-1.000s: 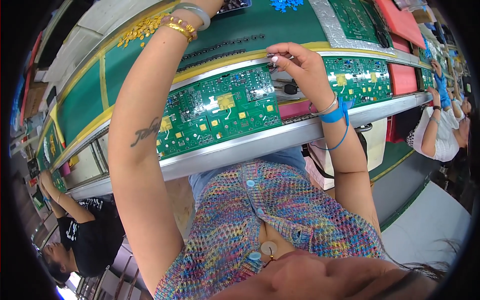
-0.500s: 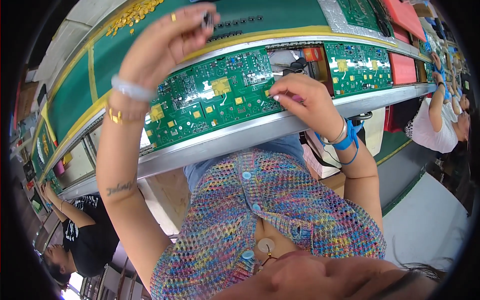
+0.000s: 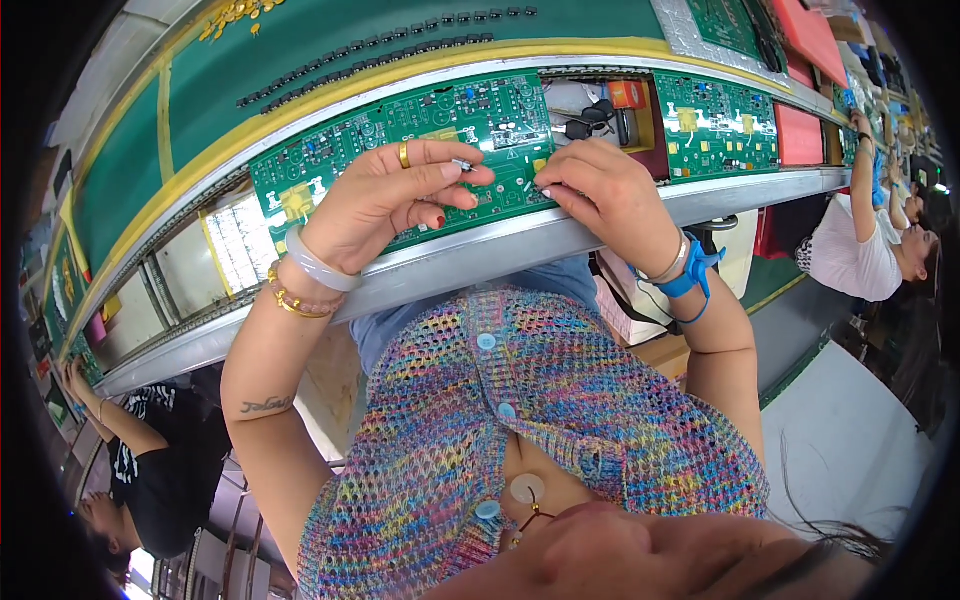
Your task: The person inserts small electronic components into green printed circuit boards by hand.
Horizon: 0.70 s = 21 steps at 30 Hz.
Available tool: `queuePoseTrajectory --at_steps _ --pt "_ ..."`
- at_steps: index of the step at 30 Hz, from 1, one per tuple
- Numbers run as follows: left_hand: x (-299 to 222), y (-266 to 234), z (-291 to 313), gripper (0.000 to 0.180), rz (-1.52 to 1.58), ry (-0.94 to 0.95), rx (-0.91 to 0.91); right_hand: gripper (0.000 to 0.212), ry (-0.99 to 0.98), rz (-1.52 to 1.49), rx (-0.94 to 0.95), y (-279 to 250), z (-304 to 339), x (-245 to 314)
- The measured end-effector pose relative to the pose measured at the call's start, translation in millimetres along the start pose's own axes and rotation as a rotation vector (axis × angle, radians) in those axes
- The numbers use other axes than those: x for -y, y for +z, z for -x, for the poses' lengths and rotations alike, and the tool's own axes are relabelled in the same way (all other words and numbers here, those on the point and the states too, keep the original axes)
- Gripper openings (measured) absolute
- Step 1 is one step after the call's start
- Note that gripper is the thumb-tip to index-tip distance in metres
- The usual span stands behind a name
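A large green circuit board (image 3: 385, 122) lies on the metal rail (image 3: 420, 255) in front of me, with yellow pads and many small parts on it. Over its middle hovers my left hand (image 3: 385, 195), thumb and index finger pinching a small dark-and-silver electronic component (image 3: 463, 165); the other fingers are loosely curled. My right hand (image 3: 605, 190) is closed in a pinch at the board's right edge, beside a yellow pad (image 3: 540, 165). Whatever its fingertips grip is hidden.
Rows of small black components (image 3: 370, 45) lie on the green bench beyond the rail, with yellow pieces (image 3: 235, 15) farther left. Right of the board is a box (image 3: 645, 125) with keys (image 3: 590, 120); another circuit board (image 3: 715, 125) follows. People sit at both sides.
My left hand has come down from beside the black component rows to over the board, carrying the small component. My right hand stays at the board's right edge; a pink bit by its fingers no longer shows.
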<state>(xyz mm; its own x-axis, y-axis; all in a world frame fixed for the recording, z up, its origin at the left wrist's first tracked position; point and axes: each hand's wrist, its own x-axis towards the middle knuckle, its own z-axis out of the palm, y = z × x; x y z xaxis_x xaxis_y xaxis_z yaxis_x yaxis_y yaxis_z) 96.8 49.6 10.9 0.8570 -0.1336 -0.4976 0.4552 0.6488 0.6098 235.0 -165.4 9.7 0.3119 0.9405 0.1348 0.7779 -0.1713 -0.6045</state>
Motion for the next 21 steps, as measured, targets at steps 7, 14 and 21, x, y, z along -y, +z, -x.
queuePoseTrajectory --at_steps 7,14,21 --pt "8.7 -4.7 -2.8 0.031 0.006 0.046 0.011 0.017 -0.06 0.089 0.016 -2.4 0.0 4.7" --pt "10.6 -4.9 -3.7 0.029 -0.113 0.045 0.047 0.019 -0.095 0.097 0.05 -2.3 -3.9 5.6" --pt "11.5 -3.7 -3.9 0.022 -0.174 0.01 0.05 0.022 0.039 -0.225 -0.054 -3.9 -19.6 27.5"
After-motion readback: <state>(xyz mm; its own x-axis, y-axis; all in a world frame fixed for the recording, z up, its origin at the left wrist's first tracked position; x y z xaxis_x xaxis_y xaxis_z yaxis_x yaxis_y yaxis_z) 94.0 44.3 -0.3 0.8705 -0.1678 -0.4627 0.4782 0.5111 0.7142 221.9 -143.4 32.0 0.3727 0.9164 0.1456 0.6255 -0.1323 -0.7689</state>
